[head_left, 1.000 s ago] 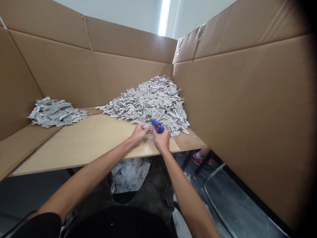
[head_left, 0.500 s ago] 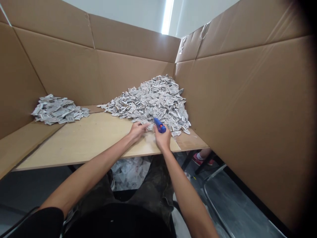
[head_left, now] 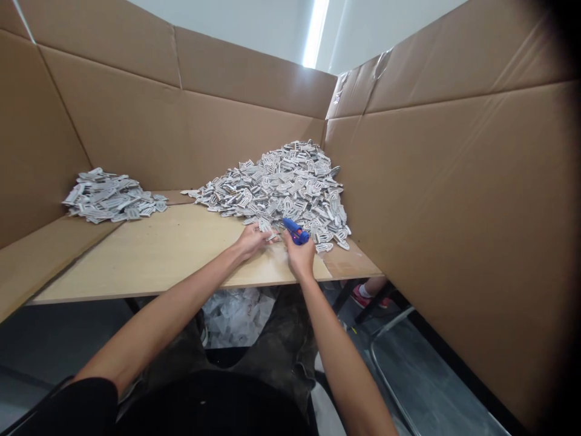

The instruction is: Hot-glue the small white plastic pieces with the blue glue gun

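Right between the left thumb and fingers sits a pale grey, slotted piece [head_left: 264, 226], pinched by the left hand [head_left: 252, 241] and sticking out past the fingertips toward the right. Just beside that pinch, the right hand [head_left: 301, 257] has its fingers wrapped around a blue tool [head_left: 296, 231] with a small orange-red spot on its side. The tool's narrow end points away from the person and to the left, near the held piece; whether the two touch, I cannot tell. Directly beyond both grips rises a large heap [head_left: 290, 181] of similar pale pieces, its nearest ones lying close to the tool. Beneath the hands is a light wooden board [head_left: 181, 248], with its front edge a little nearer the person than the grips. Well to the left of the left hand lies a smaller pile [head_left: 111, 197] of such pieces. Behind the heap stands a cardboard back wall [head_left: 245, 115], and to the right of the grips a cardboard side wall [head_left: 454, 157]. Below the hands, under the board, is whitish translucent plastic [head_left: 238, 315]; lower right of them, another person's red shoe [head_left: 363, 298] shows.
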The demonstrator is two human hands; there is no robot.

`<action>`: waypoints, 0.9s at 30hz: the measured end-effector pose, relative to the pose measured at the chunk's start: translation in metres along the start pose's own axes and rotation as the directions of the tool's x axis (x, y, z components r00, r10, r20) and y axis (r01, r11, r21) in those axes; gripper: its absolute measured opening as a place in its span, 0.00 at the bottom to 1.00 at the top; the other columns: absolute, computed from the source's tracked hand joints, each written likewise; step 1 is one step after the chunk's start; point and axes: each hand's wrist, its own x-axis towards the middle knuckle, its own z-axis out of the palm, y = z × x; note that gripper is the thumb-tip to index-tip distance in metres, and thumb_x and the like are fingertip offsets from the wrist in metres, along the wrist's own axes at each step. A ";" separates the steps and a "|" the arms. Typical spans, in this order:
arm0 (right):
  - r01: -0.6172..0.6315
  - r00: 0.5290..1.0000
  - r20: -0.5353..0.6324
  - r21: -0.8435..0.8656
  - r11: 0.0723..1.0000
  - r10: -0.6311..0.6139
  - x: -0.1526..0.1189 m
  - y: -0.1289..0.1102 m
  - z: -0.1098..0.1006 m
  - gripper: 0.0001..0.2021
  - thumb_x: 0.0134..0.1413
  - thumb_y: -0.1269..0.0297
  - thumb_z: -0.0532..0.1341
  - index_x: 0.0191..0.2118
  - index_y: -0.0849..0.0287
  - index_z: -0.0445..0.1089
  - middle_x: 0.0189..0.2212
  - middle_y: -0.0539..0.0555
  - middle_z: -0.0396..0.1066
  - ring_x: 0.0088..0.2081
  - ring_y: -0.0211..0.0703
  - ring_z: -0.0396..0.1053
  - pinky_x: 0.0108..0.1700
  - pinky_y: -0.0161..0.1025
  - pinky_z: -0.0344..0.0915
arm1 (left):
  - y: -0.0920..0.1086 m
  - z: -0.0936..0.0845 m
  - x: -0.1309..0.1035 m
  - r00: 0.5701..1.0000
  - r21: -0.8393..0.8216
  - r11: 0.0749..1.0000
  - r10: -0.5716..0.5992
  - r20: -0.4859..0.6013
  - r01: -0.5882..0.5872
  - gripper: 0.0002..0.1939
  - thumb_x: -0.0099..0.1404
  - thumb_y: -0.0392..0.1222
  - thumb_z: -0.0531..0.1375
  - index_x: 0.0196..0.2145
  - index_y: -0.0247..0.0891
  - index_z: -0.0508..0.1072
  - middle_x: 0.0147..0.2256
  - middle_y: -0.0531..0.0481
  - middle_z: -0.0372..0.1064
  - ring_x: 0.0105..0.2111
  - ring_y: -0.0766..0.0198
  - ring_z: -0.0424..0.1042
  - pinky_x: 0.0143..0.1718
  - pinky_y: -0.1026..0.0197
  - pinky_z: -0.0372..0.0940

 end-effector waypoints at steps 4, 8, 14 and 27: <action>-0.041 0.997 0.060 0.059 0.997 0.037 -0.001 -0.005 0.000 0.22 0.50 0.43 0.72 0.36 0.61 0.79 0.32 0.60 0.81 0.34 0.51 0.76 0.39 0.43 0.72 | -0.002 -0.004 0.004 1.000 0.032 0.999 0.009 -0.010 -0.009 0.16 0.47 0.28 0.73 0.32 0.33 0.73 0.33 0.42 0.79 0.28 0.61 0.76 0.30 0.61 0.68; -0.066 0.975 0.219 0.112 0.992 0.040 -0.003 -0.010 0.001 0.23 0.51 0.43 0.72 0.39 0.61 0.81 0.32 0.59 0.81 0.26 0.47 0.74 0.31 0.42 0.71 | -0.007 -0.006 0.010 0.995 0.052 0.996 0.074 -0.063 -0.071 0.15 0.46 0.28 0.70 0.33 0.33 0.75 0.31 0.44 0.78 0.26 0.64 0.73 0.27 0.64 0.64; -0.069 0.967 0.252 0.077 0.995 0.048 -0.002 -0.004 0.003 0.26 0.49 0.42 0.72 0.42 0.62 0.80 0.29 0.57 0.80 0.24 0.46 0.73 0.29 0.41 0.69 | -0.009 -0.008 0.012 0.994 0.085 0.992 0.099 -0.041 -0.096 0.11 0.46 0.29 0.66 0.31 0.34 0.75 0.28 0.48 0.75 0.24 0.67 0.68 0.25 0.65 0.59; -0.022 0.960 0.281 0.061 0.998 0.004 -0.002 -0.001 0.002 0.24 0.52 0.41 0.70 0.40 0.60 0.79 0.23 0.53 0.75 0.22 0.45 0.68 0.28 0.42 0.69 | -0.005 -0.003 0.007 0.997 0.033 0.998 0.054 -0.060 -0.052 0.13 0.45 0.26 0.67 0.31 0.34 0.75 0.27 0.48 0.74 0.26 0.65 0.70 0.28 0.64 0.62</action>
